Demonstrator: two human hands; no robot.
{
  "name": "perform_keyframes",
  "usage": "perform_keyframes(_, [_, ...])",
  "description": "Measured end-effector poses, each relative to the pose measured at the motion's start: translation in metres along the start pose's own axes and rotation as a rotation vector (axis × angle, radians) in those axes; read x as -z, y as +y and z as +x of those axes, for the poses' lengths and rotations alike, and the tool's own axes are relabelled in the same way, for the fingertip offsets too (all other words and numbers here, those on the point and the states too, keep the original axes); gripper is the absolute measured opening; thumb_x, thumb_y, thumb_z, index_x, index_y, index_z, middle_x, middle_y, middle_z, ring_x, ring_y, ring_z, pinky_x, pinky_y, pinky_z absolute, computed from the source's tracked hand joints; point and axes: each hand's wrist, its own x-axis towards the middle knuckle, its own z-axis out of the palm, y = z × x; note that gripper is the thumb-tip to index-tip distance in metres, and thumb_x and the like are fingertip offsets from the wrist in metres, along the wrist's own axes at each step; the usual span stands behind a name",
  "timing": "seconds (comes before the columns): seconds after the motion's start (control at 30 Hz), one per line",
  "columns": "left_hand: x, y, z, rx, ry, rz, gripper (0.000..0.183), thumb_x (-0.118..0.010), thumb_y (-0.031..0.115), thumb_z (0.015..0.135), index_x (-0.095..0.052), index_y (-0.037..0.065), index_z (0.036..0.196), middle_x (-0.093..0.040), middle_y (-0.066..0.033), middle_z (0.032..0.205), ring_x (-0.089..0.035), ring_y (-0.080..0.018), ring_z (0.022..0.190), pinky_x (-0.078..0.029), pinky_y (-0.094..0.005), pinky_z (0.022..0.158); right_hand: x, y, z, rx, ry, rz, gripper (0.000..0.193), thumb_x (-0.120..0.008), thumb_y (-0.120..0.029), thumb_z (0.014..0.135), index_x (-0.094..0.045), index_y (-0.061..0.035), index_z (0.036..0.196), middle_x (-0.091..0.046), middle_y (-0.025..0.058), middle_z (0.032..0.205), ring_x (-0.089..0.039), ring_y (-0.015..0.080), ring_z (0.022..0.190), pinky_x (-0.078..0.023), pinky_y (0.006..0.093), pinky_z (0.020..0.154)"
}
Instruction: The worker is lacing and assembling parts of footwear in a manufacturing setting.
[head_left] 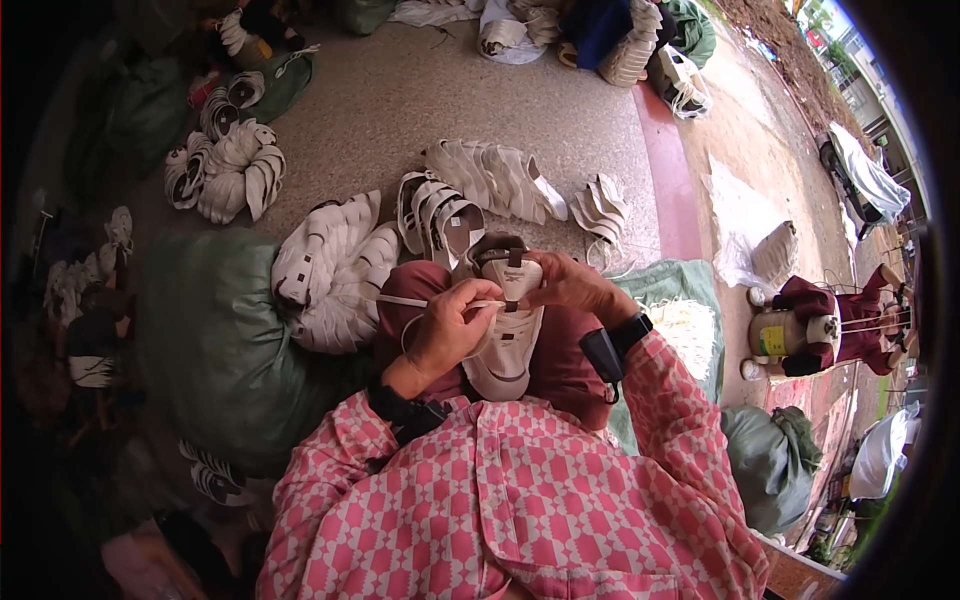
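Observation:
A cream shoe upper (498, 368) with a dark lining and dark loops rests on my lap between my knees, its tongue pointing away from me. My left hand (450, 325) is closed in a pinch on a white shoelace (405, 300). One length of the lace trails left from the fingers, and another stretch runs right over the tongue. On the right edge of the upper, near the tongue, my right hand (575, 285) is closed. Its fingertips meet at the lace openings, and I cannot make out whether they also pinch the lace.
Stacked shoe uppers (490, 175) lie on the floor ahead, with another pile (335, 270) left of my knees. A large green sack (210, 340) stands at my left. White laces (685, 330) lie on green cloth at my right. Another person (830, 325) sits farther right.

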Motion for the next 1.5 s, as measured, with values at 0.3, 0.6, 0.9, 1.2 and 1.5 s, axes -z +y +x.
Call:
perform_keyframes(0.3, [0.005, 0.009, 0.019, -0.220, -0.143, 0.505, 0.039, -0.067, 0.000, 0.074, -0.057, 0.003, 0.113, -0.062, -0.0088, 0.107, -0.058, -0.0222, 0.108, -0.044, -0.0333, 0.095, 0.003, -0.001, -0.001, -0.012, -0.012, -0.147, 0.052, -0.074, 0.001, 0.075, -0.054, -0.0002, 0.123, -0.067, 0.0028, 0.104, -0.059, 0.0099, 0.094, -0.047, 0.0270, 0.086])
perform_keyframes(0.6, [0.030, -0.006, 0.062, 0.109, -0.468, 0.054, 0.073, -0.073, 0.008, 0.070, -0.040, -0.002, 0.135, -0.050, -0.0103, 0.129, -0.047, -0.0172, 0.120, -0.037, -0.0299, 0.103, 0.005, -0.023, -0.032, 0.121, 0.312, -0.136, 0.037, -0.070, 0.002, 0.079, -0.058, -0.0006, 0.114, -0.065, 0.0027, 0.098, -0.059, 0.0113, 0.093, -0.049, 0.0254, 0.081])
perform_keyframes(0.9, [0.030, -0.013, 0.066, 0.169, -0.448, 0.248, 0.074, -0.075, 0.021, 0.061, -0.049, 0.003, 0.128, -0.064, -0.0206, 0.111, -0.060, -0.0311, 0.107, -0.046, -0.0368, 0.094, -0.037, 0.003, -0.040, 0.012, 0.344, -0.070, 0.018, -0.069, -0.008, 0.086, -0.063, 0.0026, 0.099, -0.065, 0.0041, 0.083, -0.061, 0.0101, 0.074, -0.050, 0.0247, 0.065])
perform_keyframes(1.2, [0.030, -0.020, 0.077, 0.354, -0.465, -0.071, 0.054, -0.072, 0.018, 0.078, -0.051, -0.002, 0.124, -0.064, -0.0072, 0.102, -0.059, -0.0125, 0.092, -0.048, -0.0267, 0.077, -0.036, 0.001, -0.039, 0.077, 0.505, -0.047, 0.013, -0.063, -0.014, 0.093, -0.061, -0.0021, 0.097, -0.062, 0.0019, 0.077, -0.059, 0.0081, 0.069, -0.047, 0.0236, 0.060])
perform_keyframes(1.5, [0.027, -0.026, 0.073, 0.384, -0.390, -0.095, 0.040, -0.068, 0.024, 0.089, -0.057, -0.003, 0.118, -0.065, -0.0041, 0.094, -0.058, -0.0082, 0.082, -0.048, -0.0244, 0.070, 0.122, 0.066, -0.203, 0.818, 0.959, 1.299, 0.012, -0.055, -0.004, 0.095, -0.057, 0.0036, 0.104, -0.065, 0.0115, 0.097, -0.060, 0.0134, 0.072, -0.054, 0.0250, 0.070])
